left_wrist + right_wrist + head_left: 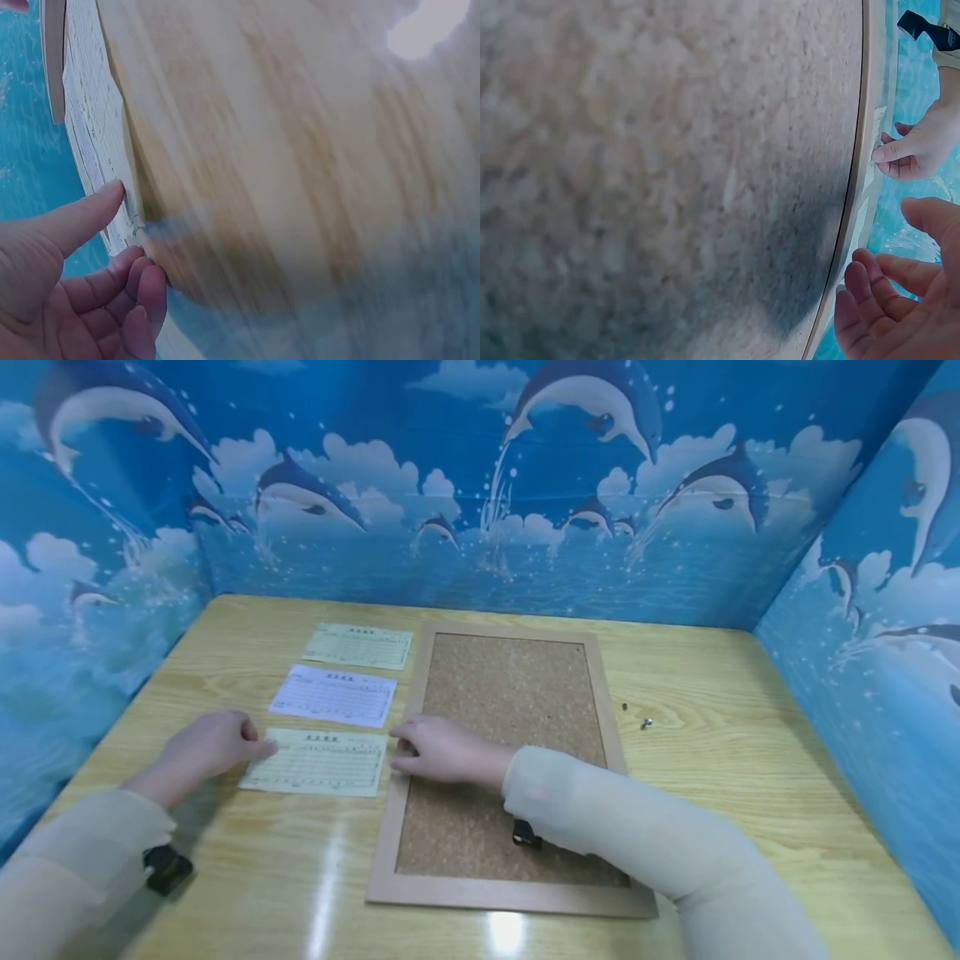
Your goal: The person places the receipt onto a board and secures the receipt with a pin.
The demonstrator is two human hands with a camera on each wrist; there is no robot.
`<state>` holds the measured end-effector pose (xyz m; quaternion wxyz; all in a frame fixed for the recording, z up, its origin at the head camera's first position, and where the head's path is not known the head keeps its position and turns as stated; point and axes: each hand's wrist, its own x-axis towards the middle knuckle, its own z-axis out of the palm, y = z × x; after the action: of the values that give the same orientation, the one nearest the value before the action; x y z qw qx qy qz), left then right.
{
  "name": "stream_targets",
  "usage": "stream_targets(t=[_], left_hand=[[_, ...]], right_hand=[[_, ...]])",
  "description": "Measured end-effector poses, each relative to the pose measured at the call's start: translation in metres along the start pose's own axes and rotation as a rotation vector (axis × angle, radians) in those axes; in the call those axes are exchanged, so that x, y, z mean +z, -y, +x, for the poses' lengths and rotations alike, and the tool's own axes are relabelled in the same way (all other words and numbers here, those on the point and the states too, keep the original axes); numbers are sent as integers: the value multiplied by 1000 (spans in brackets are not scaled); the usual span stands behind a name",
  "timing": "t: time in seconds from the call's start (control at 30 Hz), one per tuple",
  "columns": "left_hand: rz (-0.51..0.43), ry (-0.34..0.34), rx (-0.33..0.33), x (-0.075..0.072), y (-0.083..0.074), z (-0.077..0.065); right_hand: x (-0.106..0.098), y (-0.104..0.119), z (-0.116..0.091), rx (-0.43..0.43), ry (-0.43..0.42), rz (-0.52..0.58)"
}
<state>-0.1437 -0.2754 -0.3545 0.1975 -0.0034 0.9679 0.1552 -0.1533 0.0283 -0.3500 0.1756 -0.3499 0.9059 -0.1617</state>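
At the left, my left hand (213, 745) pinches the left edge of a pale green printed paper form (322, 767). In the left wrist view its thumb (94, 214) lies on the paper, the fingers curled at the edge, and the sheet bends up slightly from the table. My right hand (438, 750) reaches over the left side of a wood-framed cork board (510, 681), near that form's right edge. The right wrist view shows its thumb and loosely bent fingers (874, 300) apart, with nothing between them.
Behind the held form lie a white-lilac form (333, 696) and another green form (358, 646), in a column left of the board. Small metal pins (647, 723) lie on the table right of the board. A dolphin-print curtain (480, 560) encloses the table's back and sides.
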Motion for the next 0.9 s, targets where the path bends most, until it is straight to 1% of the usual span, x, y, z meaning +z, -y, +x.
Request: stream_targets(t=[0.17,0.57,0.77,0.9], left_hand=[[-13,-15,9,-1,0,1],[-20,-41,35,1,2,4],[-25,-35,30,0,1,3],[-48,-18,-2,1,-3,1]], right_hand=[[-2,3,2,-2,20,7],[1,4,4,-24,17,0],[2,7,6,-15,30,8],[2,9,6,-4,36,6]])
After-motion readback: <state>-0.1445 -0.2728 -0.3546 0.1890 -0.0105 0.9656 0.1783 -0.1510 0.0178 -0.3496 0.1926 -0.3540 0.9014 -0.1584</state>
